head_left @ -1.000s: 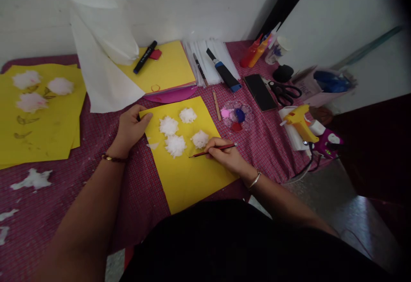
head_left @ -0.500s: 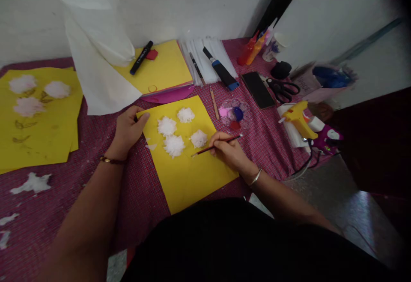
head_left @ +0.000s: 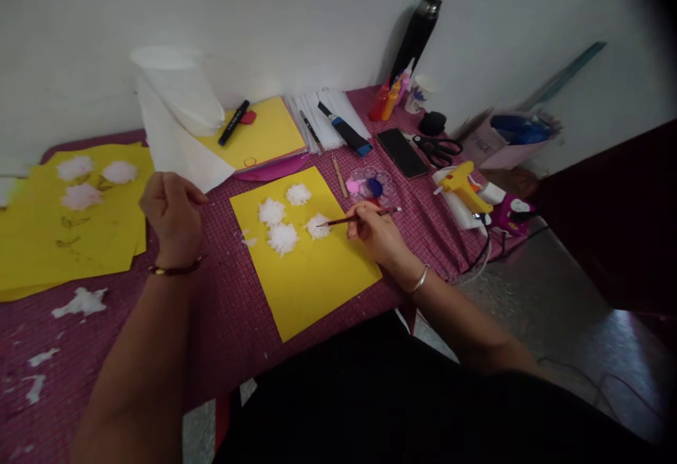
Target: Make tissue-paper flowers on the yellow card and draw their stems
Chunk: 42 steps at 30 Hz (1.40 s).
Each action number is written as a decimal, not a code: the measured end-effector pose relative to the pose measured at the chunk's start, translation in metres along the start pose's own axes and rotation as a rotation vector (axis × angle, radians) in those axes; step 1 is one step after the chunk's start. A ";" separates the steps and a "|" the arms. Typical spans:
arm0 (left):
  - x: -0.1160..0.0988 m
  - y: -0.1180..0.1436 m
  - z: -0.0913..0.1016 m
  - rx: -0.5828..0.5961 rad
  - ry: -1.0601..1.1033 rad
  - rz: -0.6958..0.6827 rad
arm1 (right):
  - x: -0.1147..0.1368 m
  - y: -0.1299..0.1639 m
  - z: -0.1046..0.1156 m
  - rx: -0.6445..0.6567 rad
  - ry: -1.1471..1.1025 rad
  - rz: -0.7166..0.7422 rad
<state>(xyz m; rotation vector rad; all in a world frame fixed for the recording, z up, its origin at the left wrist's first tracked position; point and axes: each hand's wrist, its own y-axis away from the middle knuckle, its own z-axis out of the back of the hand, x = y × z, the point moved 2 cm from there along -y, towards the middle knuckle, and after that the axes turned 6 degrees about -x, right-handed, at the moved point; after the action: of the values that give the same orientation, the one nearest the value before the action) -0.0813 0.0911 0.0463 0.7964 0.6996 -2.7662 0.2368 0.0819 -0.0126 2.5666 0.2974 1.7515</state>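
My right hand [head_left: 378, 231] pinches a thin paintbrush [head_left: 338, 221], its tip over the rightmost white fluffy flower [head_left: 318, 225]. That flower is stuck on a yellow sheet [head_left: 301, 295], along with several other white tufts such as the lower one [head_left: 283, 237]. Left of this sheet, my left hand [head_left: 173, 217] is raised, fingers curled in, thumb pointing right; nothing shows in it. Beside it lies another yellow sheet [head_left: 106, 238] with pale pink flowers and drawn leaves. A clear flower-shaped palette [head_left: 388, 194] with pink, blue and red paint sits just beyond my right hand.
Behind are a white paper roll [head_left: 180, 97], a black marker [head_left: 233, 123], a box cutter [head_left: 345, 129] and paint bottles [head_left: 391, 101]. At right lie a phone [head_left: 403, 153], scissors [head_left: 438, 149] and a yellow glue gun [head_left: 465, 187]. Torn white scraps [head_left: 82, 302] lie front left.
My left hand has let go of the yellow sheet's corner, lifted and moved left, its fingers curling. The brush tip has shifted up from bare paper to the rightmost flower. The view has shifted.
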 end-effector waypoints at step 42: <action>-0.006 0.081 -0.035 0.507 -0.264 -0.393 | -0.038 0.140 -0.035 0.234 0.771 0.549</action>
<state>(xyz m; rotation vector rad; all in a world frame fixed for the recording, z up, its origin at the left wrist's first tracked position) -0.0372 0.0377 -0.0081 0.3722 0.1042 -3.3823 0.2112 -0.0650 -0.0175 2.0821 -0.2507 3.0260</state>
